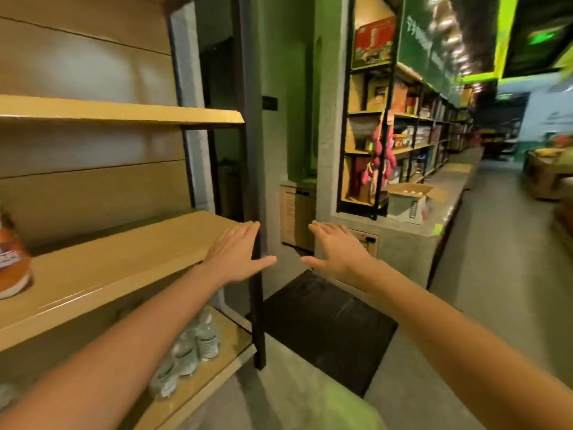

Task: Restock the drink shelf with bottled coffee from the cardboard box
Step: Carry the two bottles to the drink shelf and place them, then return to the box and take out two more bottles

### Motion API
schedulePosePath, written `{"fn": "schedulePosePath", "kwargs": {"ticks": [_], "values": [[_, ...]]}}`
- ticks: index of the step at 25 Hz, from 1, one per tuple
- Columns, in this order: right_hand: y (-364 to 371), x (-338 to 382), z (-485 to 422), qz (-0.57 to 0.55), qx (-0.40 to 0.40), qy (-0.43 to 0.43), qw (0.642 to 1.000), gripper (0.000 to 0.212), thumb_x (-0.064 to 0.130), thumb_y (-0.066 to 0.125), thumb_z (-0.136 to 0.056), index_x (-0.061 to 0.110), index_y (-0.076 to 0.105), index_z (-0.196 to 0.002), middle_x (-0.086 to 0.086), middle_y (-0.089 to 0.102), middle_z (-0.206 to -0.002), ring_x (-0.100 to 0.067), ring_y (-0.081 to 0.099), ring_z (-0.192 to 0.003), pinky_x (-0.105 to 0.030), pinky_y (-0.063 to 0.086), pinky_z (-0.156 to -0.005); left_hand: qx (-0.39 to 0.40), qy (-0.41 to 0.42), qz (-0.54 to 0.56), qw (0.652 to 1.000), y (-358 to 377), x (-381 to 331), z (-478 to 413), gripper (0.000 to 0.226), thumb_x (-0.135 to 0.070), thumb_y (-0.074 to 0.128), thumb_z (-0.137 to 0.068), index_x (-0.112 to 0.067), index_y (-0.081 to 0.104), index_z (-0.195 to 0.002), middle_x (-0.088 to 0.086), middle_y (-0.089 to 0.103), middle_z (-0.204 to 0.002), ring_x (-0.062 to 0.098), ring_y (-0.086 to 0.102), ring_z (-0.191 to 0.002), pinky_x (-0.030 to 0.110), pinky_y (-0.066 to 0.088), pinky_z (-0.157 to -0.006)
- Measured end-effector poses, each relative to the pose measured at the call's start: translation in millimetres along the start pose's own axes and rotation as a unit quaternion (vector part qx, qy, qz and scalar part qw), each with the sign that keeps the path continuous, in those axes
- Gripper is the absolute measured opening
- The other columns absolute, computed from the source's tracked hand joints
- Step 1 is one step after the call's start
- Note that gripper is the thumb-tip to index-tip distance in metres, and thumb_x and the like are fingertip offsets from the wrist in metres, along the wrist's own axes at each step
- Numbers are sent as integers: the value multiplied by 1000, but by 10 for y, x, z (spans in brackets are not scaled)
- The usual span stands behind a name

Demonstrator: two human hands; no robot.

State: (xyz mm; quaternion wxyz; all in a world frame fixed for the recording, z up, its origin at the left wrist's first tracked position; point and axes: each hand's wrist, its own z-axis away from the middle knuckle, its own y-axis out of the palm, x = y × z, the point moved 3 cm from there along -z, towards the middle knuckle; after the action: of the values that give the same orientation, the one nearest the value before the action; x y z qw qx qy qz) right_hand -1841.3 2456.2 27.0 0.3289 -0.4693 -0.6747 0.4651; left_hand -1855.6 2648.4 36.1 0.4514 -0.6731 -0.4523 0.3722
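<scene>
While both arms are stretched out in front, neither hand is holding anything. Left hand has its fingers straight and spread, palm down, right at the end of the wooden drink shelf by the black post; can't tell if it's actually touching the board. Right hand is the same deal, fingers flat and spread, out above the black floor mat. The cardboard box is well off to the right on a concrete ledge, flaps open, pale round tops showing inside, dark label on its side too blurry to read. Clear bottles with white labels sit on the board below, and an orange packet is at the far left, its white lettering smeared. Green sign up top has writing, also unreadable.
</scene>
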Motion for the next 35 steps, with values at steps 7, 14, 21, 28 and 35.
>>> {"fn": "schedulePosePath", "kwargs": {"ticks": [7,14,21,28,35], "values": [[-412,-2565,1307,99,41,169,980,80,57,46,-89,14,16,-149,-6,17,-158,-25,13,-146,-45,7,-119,21,165,46,985,576,-2684,-932,76,-54,52,-87,-15,25,-146,8,31,-151,26,32,-137,38,27,-111],[-998,-4659,2467,150,82,269,948,76,55,48,-89,8,25,-145,-9,30,-152,-28,28,-140,-43,23,-114,61,214,87,971,1183,-5085,-1757,79,-60,54,-80,-17,32,-142,7,41,-145,27,44,-129,41,38,-102],[-934,-6079,2811,170,104,319,926,81,59,45,-89,8,22,-148,-8,28,-154,-26,27,-141,-46,17,-117,81,295,61,950,1752,-6615,-2506,84,-64,49,-83,-13,25,-145,10,33,-150,27,36,-135,43,34,-108],[-678,-7746,2246,179,119,330,919,78,57,48,-88,9,26,-146,-9,32,-152,-27,28,-141,-48,19,-117,82,305,42,948,2407,-7662,-3799,83,-60,46,-88,-11,18,-149,8,20,-156,25,21,-143,40,20,-115],[-320,-9436,1306,158,123,331,922,79,58,49,-87,9,28,-146,-8,34,-151,-27,30,-140,-48,20,-116,74,304,21,950,2981,-8408,-5466,84,-61,47,-86,-9,22,-148,10,24,-155,25,26,-142,40,24,-113]]}}
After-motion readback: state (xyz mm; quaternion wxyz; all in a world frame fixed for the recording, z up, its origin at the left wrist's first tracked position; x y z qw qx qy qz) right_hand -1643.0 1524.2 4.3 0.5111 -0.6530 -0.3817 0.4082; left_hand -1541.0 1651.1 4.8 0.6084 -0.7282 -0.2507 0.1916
